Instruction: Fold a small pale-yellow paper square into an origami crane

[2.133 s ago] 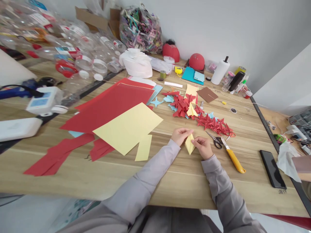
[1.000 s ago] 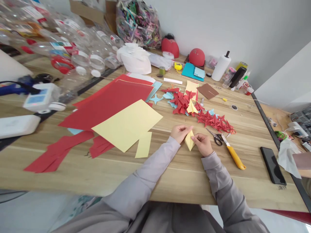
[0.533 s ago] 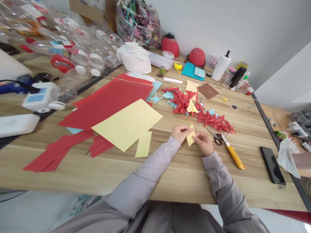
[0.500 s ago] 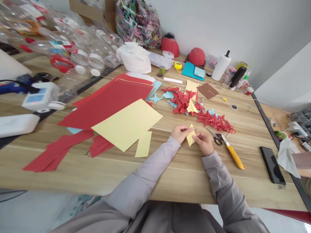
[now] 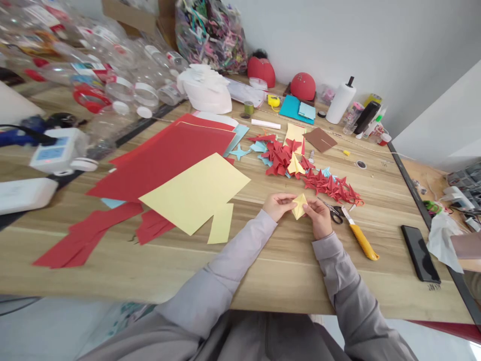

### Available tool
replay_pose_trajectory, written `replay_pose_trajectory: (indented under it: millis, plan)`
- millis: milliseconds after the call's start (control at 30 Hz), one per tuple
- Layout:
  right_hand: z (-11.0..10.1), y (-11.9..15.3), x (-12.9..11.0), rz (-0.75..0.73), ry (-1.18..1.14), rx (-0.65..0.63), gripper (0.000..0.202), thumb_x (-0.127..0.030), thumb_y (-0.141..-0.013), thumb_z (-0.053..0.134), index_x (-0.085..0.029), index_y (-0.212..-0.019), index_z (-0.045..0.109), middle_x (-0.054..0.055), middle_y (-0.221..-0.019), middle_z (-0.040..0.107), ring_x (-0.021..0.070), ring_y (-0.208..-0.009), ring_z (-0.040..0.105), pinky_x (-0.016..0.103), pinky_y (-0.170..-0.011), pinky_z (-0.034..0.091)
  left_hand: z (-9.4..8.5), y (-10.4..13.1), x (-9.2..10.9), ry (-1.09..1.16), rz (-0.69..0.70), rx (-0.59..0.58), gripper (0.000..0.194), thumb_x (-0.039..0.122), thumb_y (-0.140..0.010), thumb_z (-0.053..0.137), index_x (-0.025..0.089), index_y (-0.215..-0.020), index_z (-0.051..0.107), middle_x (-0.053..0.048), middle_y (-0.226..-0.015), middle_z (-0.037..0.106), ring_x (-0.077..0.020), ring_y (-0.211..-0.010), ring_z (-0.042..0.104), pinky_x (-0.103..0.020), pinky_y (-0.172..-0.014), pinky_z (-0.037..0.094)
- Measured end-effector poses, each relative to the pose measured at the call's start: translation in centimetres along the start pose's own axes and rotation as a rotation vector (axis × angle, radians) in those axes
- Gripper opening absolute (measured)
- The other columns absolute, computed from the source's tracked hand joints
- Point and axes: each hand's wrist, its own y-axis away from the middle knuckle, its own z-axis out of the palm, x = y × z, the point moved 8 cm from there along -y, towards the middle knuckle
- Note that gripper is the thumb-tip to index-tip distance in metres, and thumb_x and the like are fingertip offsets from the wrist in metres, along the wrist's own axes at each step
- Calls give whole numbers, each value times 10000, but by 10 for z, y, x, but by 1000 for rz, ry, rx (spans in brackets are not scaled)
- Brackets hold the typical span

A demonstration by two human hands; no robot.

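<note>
A small folded yellow paper (image 5: 299, 207) is pinched between both hands above the wooden table. My left hand (image 5: 278, 205) grips its left side between thumb and fingers. On its right side my right hand (image 5: 316, 215) holds it with the thumb in front. Just beyond the hands lies a pile of folded red paper pieces (image 5: 278, 158), with a yellow folded piece (image 5: 295, 164) on it. Black-handled scissors (image 5: 335, 214) and a yellow-handled cutter (image 5: 364, 241) rest to the right of my right hand.
Large red sheets (image 5: 165, 160) and a yellow sheet (image 5: 195, 193) lie to the left, near a small yellow strip (image 5: 221, 224). Red strips (image 5: 84, 235) are farther left. A black phone (image 5: 420, 254) lies at the right. Plastic bottles (image 5: 128, 90) crowd the back left.
The yellow paper has turned and spread from a narrow shape to a wider diamond, slightly farther right. Both hands still hold it. The view has shifted slightly.
</note>
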Motion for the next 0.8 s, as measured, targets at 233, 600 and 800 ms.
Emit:
replay_pose_trajectory:
  millis: [233,600,800]
  plan:
    - [-2,0,3,-31,-4,-12,119,-296,-637,688,-201,-704,663,-9,-659,637,119,-583,541,254,-554,438,4,3,9,-77,52,-49,130,249,-521,707,143,-598,703,-79,-884,665,-175,-739,601,-268,-579,484]
    - [1,0,-4,-72,-15,32,418,-244,-553,771,-202,-935,603,-62,-561,558,97,-520,517,243,-532,442,4,1,4,-116,40,-39,492,245,-456,793,104,-906,652,-61,-741,681,-146,-665,618,-278,-657,489]
    - [2,0,-1,-55,64,3,225,-319,-604,740,-182,-742,628,-20,-607,602,107,-548,530,249,-538,435,7,4,8,-188,32,-41,369,267,-466,791,106,-769,655,-12,-575,637,-93,-516,545,-225,-547,448]
